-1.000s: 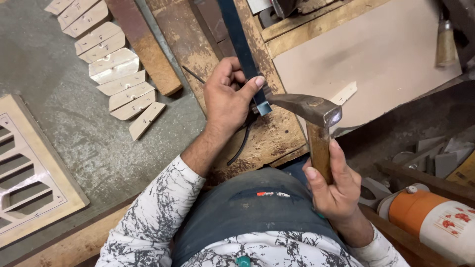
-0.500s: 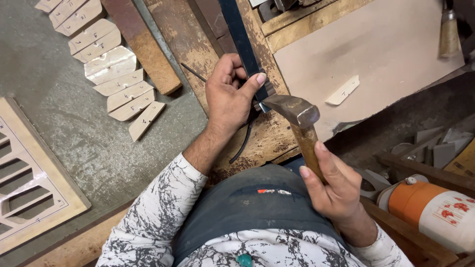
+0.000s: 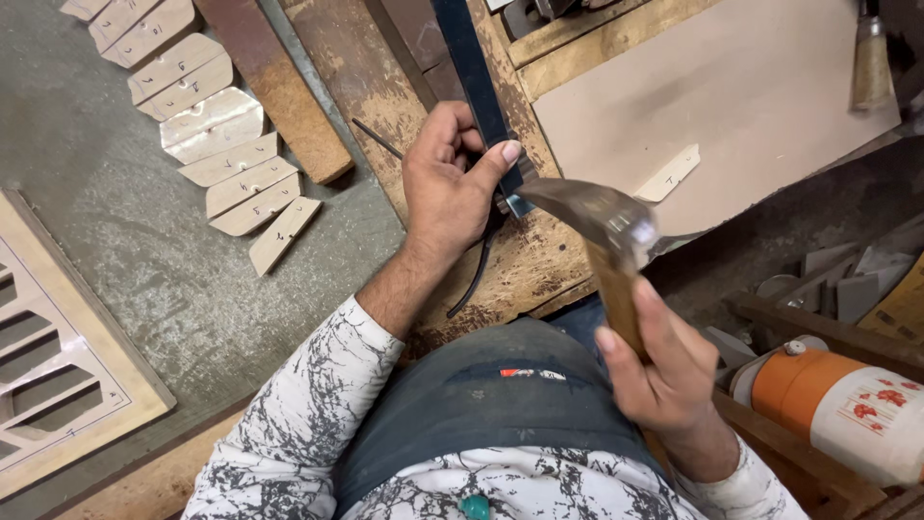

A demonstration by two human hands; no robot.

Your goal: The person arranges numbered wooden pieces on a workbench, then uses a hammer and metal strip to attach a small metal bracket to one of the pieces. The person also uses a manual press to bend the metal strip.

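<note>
The steel-headed, wooden-handled hammer (image 3: 602, 221) had dropped closer; right hand (image 3: 664, 371) gripped it, left hand (image 3: 448, 183) pinched the dark metal strip (image 3: 474, 67), mid-strike.

It was a woodworking shop. A scarred wooden workbench (image 3: 539, 260) stood over a dusty concrete floor (image 3: 144, 241), where small cut wood pieces (image 3: 217, 164) lay in a row beside a carved lattice panel (image 3: 58, 385). A hammer (image 3: 602, 217), a sheet of board (image 3: 731, 106) and offcuts (image 3: 837, 284) lay around.
</note>
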